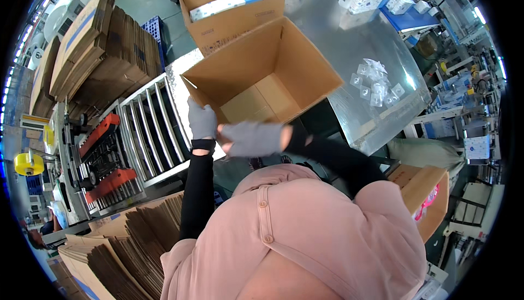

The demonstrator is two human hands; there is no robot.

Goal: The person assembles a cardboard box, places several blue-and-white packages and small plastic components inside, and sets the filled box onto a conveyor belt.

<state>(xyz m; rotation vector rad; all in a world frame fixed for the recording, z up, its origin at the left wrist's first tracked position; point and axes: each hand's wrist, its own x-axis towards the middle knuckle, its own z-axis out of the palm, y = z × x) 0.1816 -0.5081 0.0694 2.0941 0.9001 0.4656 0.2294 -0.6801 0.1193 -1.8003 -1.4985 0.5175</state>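
An open, empty brown cardboard box (256, 65) lies tilted toward me at the edge of a shiny metal table (349, 43). My left hand (201, 119), in a grey glove, grips the box's near left edge. My right hand (252, 139), also grey-gloved, presses flat against the box's near lower flap. Both forearms wear black sleeves.
A second cardboard box (229, 19) holding white and blue packs stands behind the empty one. Small clear packets (375, 84) lie on the table at right. A roller conveyor (150, 128) runs at left, with stacks of flat cardboard (98, 49) beyond it and more flat cardboard (125, 245) at lower left.
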